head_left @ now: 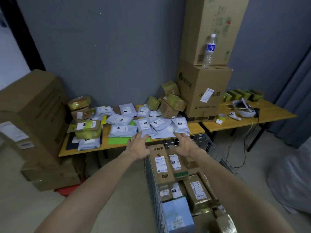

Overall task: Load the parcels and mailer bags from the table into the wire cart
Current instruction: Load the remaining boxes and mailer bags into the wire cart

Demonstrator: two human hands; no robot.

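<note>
- Head view: my left hand (138, 146) and right hand (184, 144) both reach forward with fingers (142, 137) spread and straight, holding nothing
- The grey-white plastic mailer bags (145, 125) lie heaped just beyond my fingertips on the yellow wooden table (80, 151); I cannot tell whether the tips touch the nearest bag
- Small green-taped brown cardboard parcels (170, 105) are piled further beyond my right fingers, against the large brown cardboard box (202, 95)
- The silver wire cart (151, 175) sits directly under my palms, already packed with brown cardboard cartons (161, 167)
- I judge the step to be reaching for the next mailers, with much of the table not yet loaded; next I need to curl both hands around a bundle, lift it and bring it back over the cart
- Writing: the large box shows Chinese characters ending 机箱 and a blurred number starting 400; the white shipping labels (143, 124) are too small to read
</note>
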